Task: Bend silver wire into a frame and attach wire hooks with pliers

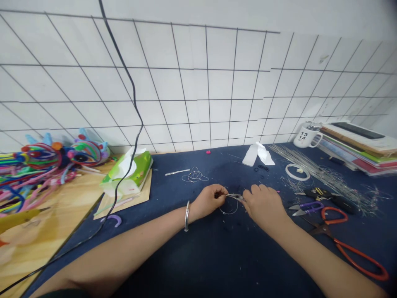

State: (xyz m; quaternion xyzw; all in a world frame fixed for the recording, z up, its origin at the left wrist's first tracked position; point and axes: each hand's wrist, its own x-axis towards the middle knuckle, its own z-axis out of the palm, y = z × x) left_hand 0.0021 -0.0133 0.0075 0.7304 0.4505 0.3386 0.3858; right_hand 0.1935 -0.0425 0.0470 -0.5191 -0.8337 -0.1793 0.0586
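Note:
My left hand [212, 198] is closed, thumb and fingers pinched on a thin wire [229, 212] that curves in a loop below. My right hand [263, 205] wraps round a pair of pliers [236, 196], whose jaws point left and meet the wire at my left fingertips. Most of the pliers' handles are hidden inside the right hand. Exactly what sits between the jaws is too small to make out. Farther back on the dark blue cloth lie a tangled coil of thin wire [195, 176] and a short straight bundle [177, 172].
At right lie red-handled scissors [361, 256], small purple scissors [307, 207], black-handled pliers [319, 193], a white ring [297, 172] and many wires [328, 176]. A white mug [307, 136] stands near stacked books [359, 145]. A green tissue pack [128, 169] and a black cable [133, 91] are left.

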